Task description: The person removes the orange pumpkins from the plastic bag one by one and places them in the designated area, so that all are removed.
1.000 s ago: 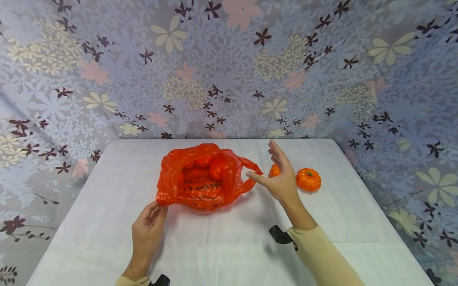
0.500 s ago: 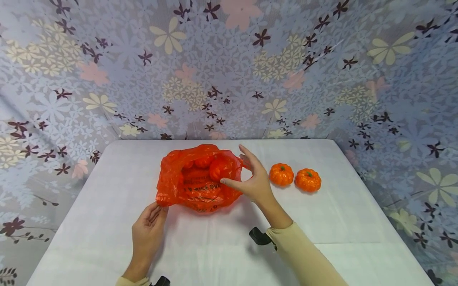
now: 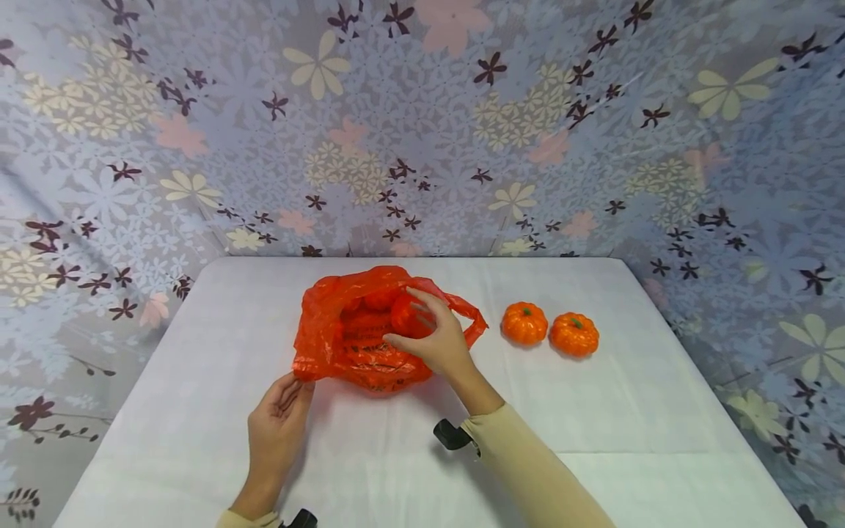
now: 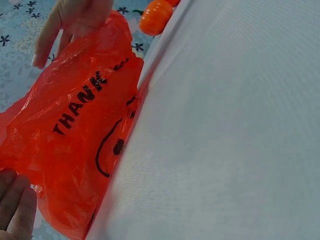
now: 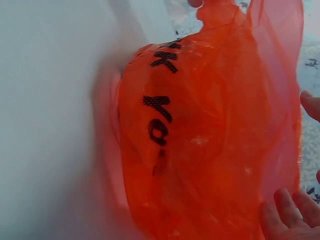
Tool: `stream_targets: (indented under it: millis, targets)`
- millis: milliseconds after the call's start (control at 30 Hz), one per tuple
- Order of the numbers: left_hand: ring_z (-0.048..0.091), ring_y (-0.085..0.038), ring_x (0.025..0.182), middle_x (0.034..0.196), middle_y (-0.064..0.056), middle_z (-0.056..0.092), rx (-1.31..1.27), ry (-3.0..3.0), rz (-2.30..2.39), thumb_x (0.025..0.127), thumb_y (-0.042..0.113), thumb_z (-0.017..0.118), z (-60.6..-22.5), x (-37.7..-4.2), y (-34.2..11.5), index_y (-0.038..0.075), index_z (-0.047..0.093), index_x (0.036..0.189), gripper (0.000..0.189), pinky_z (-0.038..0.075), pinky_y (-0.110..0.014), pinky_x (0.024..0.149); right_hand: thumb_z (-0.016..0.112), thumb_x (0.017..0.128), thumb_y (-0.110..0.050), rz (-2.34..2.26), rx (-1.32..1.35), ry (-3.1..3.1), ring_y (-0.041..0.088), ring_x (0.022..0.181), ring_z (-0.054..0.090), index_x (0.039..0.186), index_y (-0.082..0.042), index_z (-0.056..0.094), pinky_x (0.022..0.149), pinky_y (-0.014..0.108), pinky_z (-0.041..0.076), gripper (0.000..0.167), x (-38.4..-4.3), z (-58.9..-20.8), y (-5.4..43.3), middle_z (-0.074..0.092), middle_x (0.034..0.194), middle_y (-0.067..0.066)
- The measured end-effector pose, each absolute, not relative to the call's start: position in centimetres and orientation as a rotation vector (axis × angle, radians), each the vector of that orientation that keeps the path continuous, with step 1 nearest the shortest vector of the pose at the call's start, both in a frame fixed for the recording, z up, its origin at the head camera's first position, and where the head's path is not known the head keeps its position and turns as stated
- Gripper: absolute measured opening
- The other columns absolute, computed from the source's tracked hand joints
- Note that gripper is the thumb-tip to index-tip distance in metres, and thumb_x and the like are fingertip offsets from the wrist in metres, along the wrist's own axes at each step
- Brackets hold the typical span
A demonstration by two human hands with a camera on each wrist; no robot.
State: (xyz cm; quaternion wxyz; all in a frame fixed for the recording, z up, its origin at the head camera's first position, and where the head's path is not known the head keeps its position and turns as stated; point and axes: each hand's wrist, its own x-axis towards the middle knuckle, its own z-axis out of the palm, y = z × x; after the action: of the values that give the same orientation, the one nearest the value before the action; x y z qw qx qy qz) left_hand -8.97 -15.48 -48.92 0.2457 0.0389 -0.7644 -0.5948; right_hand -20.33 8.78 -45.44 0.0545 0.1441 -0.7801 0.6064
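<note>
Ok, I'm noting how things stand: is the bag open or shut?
Open. In the head view, the bag gapes, the left hand holds its edge, and a pumpkin shows inside.

Plastic bag [image 3: 317,330]: translucent red, black lettering [image 4: 86,94] on near side. Rounded thing [image 3: 402,314] inside: red-orange. To right, left pumpkin [image 3: 524,325] and right pumpkin [image 3: 574,336]: bright orange, green stems [image 3: 526,312]. Tablecloth [image 3: 376,462]: white. Far backdrop [image 3: 422,147]: grey-blue, floral, blossoms cream, pink, dark maroon. Left sleeve [image 3: 247,520], right sleeve [image 3: 528,462]: beige.
</note>
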Motion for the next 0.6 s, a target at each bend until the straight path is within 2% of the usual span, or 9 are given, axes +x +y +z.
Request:
stream_targets:
  millis: [200, 433, 600]
  targets:
    - [0.068, -0.001, 0.098, 0.111, -0.013, 0.073, 0.068, -2.072, -1.654, 0.092, 0.002, 0.073, -50.1, -9.2, -15.9, -0.002, 0.069, 0.118, 0.026, 0.054, -0.017, 0.084, 0.092, 0.074, -0.032, 1.823, 0.444, -2.448, 0.020, 0.130, 0.053, 0.142, -0.017, 0.058, 0.109, 0.037, 0.044, 0.077, -20.8, -46.5, 8.3, 0.054, 0.143, -0.004]
    - [0.068, 0.000, 0.097, 0.112, -0.015, 0.073, 0.067, -2.070, -1.630, 0.092, 0.002, 0.073, -50.1, -9.3, -16.0, -0.002, 0.069, 0.118, 0.027, 0.053, -0.016, 0.084, 0.092, 0.074, -0.035, 1.646, 0.437, -2.544, 0.020, 0.136, 0.046, 0.146, -0.015, 0.055, 0.113, 0.045, 0.038, 0.083, -21.1, -47.0, 8.0, 0.052, 0.147, -0.001]
    - [0.069, -0.002, 0.099, 0.112, -0.015, 0.073, 0.052, -2.049, -1.659, 0.092, 0.002, 0.073, -50.1, -9.4, -16.1, -0.003, 0.069, 0.118, 0.027, 0.054, -0.017, 0.084, 0.092, 0.075, -0.036, 1.522, 0.408, -2.548, 0.024, 0.136, 0.045, 0.144, -0.015, 0.056, 0.111, 0.047, 0.040, 0.080, -21.5, -47.1, 7.9, 0.052, 0.147, 0.003]
